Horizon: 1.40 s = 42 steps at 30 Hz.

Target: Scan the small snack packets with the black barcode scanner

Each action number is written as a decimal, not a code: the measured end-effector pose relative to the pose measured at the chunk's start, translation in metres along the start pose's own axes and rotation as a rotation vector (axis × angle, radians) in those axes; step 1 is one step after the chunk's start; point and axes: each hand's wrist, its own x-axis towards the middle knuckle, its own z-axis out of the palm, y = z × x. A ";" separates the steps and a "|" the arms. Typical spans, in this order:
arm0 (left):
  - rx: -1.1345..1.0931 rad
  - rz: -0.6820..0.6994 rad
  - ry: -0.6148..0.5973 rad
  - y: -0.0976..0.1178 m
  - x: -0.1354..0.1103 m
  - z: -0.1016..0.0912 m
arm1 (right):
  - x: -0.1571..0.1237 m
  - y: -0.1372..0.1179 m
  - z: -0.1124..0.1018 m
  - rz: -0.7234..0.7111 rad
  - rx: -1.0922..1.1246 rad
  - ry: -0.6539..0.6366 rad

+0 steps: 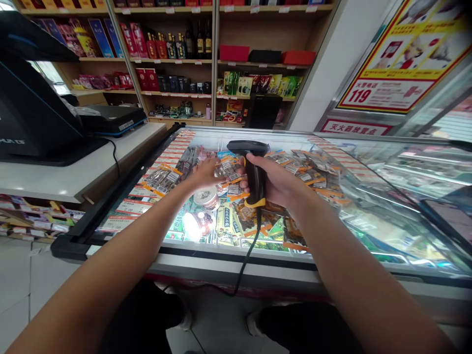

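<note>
In the head view, my right hand (275, 179) is wrapped around the handle of a black and yellow barcode scanner (255, 179). Its head points up and to the left, and a cable hangs down from the grip. My left hand (206, 173) reaches over snack packets, thumb and forefinger apart. A clear packet with a barcode label (229, 169) lies by its fingertips; whether they touch it I cannot tell. Below that hand are a round tub (206, 196) and a second tub (206, 222), beside a yellow packet (226, 219). Orange-edged packets (313, 174) are heaped to the right.
The goods show in and on a glass-topped chest freezer (206, 253) with a dark frame. Price labels (134, 206) line its left side. At left is a counter (136, 147) with a scale (110, 118) and a dark terminal (33, 108). A phone (452, 221) lies at right.
</note>
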 end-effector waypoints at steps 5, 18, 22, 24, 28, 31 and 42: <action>-0.023 0.083 0.093 -0.006 -0.007 -0.024 | -0.002 -0.002 0.000 0.041 -0.125 0.028; 0.010 0.157 0.154 -0.032 0.004 -0.069 | 0.000 0.003 -0.006 0.153 -0.280 -0.132; 0.052 0.146 0.156 -0.032 0.005 -0.068 | 0.000 0.003 -0.006 0.133 -0.276 -0.141; 0.066 0.142 0.160 -0.030 0.005 -0.067 | 0.000 0.004 -0.007 0.120 -0.273 -0.150; 0.126 0.093 0.192 -0.024 0.003 -0.067 | -0.001 0.003 -0.007 0.086 -0.240 -0.150; 0.282 -0.040 0.201 -0.022 -0.002 -0.069 | -0.003 0.000 -0.004 0.067 -0.206 -0.133; 0.836 -0.051 0.165 -0.014 -0.019 -0.053 | -0.006 -0.010 -0.010 -0.058 -0.039 -0.098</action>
